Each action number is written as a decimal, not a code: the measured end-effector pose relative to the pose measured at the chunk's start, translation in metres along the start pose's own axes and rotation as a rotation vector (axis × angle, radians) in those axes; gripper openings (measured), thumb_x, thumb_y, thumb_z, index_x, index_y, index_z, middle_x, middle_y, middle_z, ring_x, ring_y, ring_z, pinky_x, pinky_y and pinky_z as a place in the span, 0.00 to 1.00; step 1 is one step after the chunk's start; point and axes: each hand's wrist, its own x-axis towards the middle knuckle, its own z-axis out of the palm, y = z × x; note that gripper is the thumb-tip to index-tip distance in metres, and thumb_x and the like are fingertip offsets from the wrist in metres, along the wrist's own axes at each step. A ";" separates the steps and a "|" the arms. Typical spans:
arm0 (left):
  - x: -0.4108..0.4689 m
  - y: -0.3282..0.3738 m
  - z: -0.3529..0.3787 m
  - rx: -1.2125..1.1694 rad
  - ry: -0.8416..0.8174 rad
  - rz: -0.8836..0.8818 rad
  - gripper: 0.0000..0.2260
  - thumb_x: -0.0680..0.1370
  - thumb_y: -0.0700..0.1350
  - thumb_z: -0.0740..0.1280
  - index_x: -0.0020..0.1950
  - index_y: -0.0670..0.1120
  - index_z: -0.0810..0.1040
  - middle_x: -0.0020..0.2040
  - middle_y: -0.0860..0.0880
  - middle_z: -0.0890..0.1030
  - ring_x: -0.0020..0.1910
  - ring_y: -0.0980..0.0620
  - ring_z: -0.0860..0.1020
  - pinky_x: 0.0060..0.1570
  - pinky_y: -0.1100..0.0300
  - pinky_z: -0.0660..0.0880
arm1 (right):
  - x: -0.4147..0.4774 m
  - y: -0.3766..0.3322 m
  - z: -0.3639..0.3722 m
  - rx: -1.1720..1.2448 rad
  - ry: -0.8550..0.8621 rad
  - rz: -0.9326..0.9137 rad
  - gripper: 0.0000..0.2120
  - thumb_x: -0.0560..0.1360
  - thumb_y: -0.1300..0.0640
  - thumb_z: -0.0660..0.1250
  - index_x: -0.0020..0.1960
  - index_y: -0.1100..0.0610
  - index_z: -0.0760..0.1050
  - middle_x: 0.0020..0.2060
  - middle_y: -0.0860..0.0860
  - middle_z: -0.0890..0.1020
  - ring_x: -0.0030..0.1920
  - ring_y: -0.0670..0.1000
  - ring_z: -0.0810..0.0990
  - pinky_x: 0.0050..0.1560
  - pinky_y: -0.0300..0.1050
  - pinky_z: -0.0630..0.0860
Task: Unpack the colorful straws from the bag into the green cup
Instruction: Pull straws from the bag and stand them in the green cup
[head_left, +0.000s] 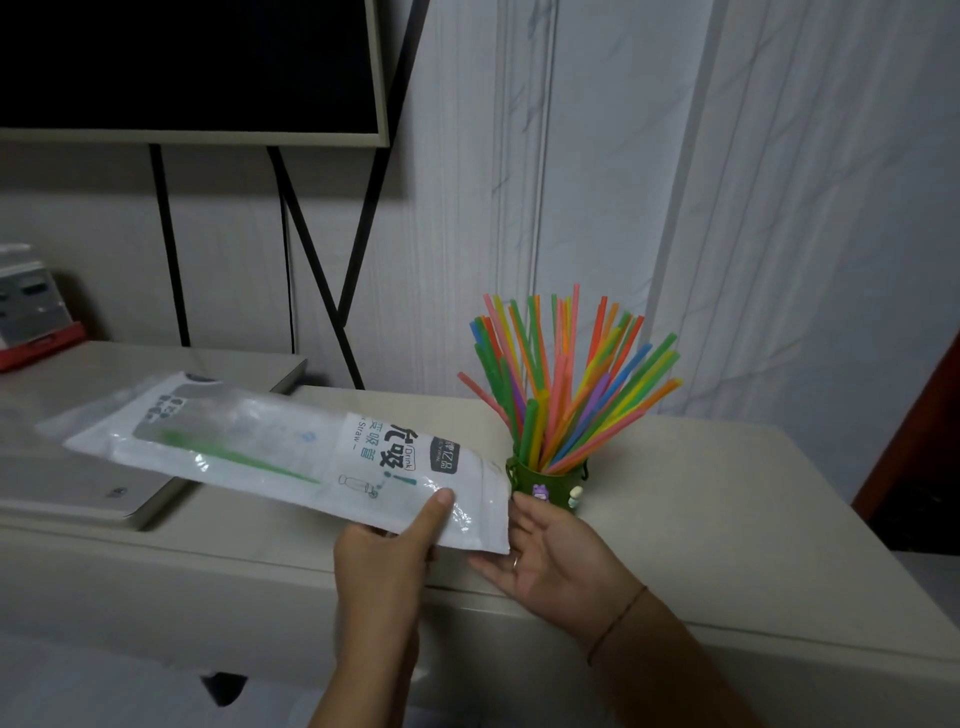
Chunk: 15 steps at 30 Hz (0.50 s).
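Note:
A small green cup (550, 484) stands on the beige cabinet top, packed with several colorful straws (566, 379) that fan upward. A white and clear plastic straw bag (291, 447) is held flat above the cabinet, and one green straw (244, 457) shows inside it. My left hand (389, 561) pinches the bag's near right corner, thumb on top. My right hand (556, 551) is open, palm up, just right of the bag's edge and in front of the cup, holding nothing.
The beige cabinet top (727, 509) runs left to right along the wall. A flat white device (78, 488) lies at the left under the bag. A dark TV screen (187, 62) on black legs hangs above. A red-based box (31, 312) sits far left.

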 end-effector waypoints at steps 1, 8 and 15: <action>0.001 -0.002 -0.001 0.005 -0.003 0.005 0.13 0.69 0.41 0.76 0.51 0.44 0.82 0.43 0.47 0.85 0.33 0.54 0.77 0.42 0.57 0.74 | 0.001 -0.001 -0.001 0.000 0.002 -0.003 0.14 0.79 0.54 0.58 0.57 0.62 0.76 0.55 0.59 0.81 0.53 0.58 0.79 0.52 0.54 0.75; 0.005 -0.008 0.003 0.018 -0.018 0.022 0.09 0.68 0.36 0.75 0.47 0.40 0.81 0.38 0.47 0.82 0.31 0.54 0.76 0.44 0.56 0.74 | 0.003 -0.002 -0.003 0.016 -0.024 -0.011 0.18 0.80 0.54 0.56 0.65 0.62 0.71 0.62 0.60 0.78 0.52 0.59 0.79 0.50 0.54 0.75; 0.003 -0.003 0.006 -0.032 -0.040 0.027 0.14 0.69 0.31 0.73 0.53 0.41 0.80 0.49 0.47 0.83 0.42 0.53 0.80 0.52 0.56 0.74 | 0.004 -0.002 -0.004 -0.038 -0.024 0.008 0.14 0.78 0.57 0.60 0.61 0.63 0.75 0.55 0.58 0.82 0.50 0.56 0.82 0.47 0.50 0.79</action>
